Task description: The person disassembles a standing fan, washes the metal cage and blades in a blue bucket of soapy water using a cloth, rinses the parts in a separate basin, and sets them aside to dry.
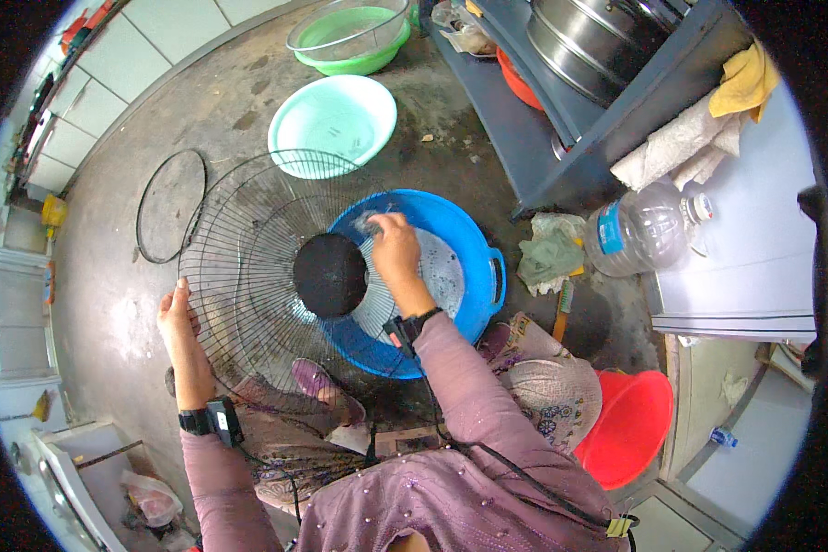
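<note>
A black wire fan grille with a dark round hub point(331, 274) is held tilted over a blue plastic basin point(479, 231). My left hand point(178, 316) grips the grille's outer rim on the left. Over the grille's right side, my right hand point(397, 255) pinches a greyish scrubber point(367, 221), probably steel wool, against the wires. Cloudy water with dark specks point(445, 265) lies in the basin. Beyond the grille a thin black ring point(138, 207) rests on the floor, partly behind the grille's edge.
A pale green basin point(334, 121) and a green basin with a strainer point(352, 65) stand farther off. On the right are a metal shelf point(497, 148), a large clear bottle point(642, 231), cloths point(550, 257), a brush point(564, 307) and a red bucket point(628, 428).
</note>
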Demonstrator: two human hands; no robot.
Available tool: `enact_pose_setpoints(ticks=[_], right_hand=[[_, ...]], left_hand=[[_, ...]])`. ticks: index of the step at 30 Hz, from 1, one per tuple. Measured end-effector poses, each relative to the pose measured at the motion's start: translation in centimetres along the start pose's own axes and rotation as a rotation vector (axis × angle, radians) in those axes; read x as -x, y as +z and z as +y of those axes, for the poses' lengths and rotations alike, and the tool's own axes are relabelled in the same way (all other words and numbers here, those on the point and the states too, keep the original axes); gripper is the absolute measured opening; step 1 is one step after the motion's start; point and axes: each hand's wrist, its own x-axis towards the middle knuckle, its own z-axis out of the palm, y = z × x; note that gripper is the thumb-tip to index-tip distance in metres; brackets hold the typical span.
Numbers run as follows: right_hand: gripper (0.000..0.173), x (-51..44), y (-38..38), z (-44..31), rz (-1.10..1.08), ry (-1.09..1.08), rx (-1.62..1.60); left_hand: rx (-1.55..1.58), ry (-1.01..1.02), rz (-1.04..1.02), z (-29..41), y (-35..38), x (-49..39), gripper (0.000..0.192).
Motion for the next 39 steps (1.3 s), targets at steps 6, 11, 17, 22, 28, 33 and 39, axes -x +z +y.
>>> enact_pose_setpoints(ticks=[6, 11, 17, 22, 28, 33, 39], right_hand=[[0.024, -2.0, -1.9, 0.5, -0.012, 0.184, -0.404], [0.022, -6.4, 0.3, 7.2, 0.127, 0.281, -0.055], [0.021, -6.5, 3.2, 10.1, -0.015, 0.241, -0.056], [0.023, -3.2, 2.0, 6.5, 0.092, 0.202, 0.112], [0.027, 2.0, 0.0, -1.1, 0.122, 0.076, 0.032], [0.025, 3.2, -2.1, -3.0, -0.090, 0.049, -0.307], [0.025, 0.4, -3.7, 3.6, -0.036, 0.444, 0.021]], left_hand=[[-0.017, -0.012, -0.011, -0.1, -0.7, -0.2, 0.030], [-0.020, -0.029, -0.024, -1.1, -0.8, -1.8, 0.031], [0.019, -0.009, -0.006, -1.2, -0.6, -1.8, 0.032], [0.000, 0.012, 0.017, -0.9, -0.1, -1.2, 0.032], [-0.005, 0.015, -0.018, -0.2, -0.3, -0.2, 0.032], [-0.005, 0.004, -0.014, 0.1, -0.5, 0.4, 0.031], [0.039, 0.018, -0.068, -0.5, -0.9, -0.3, 0.029]])
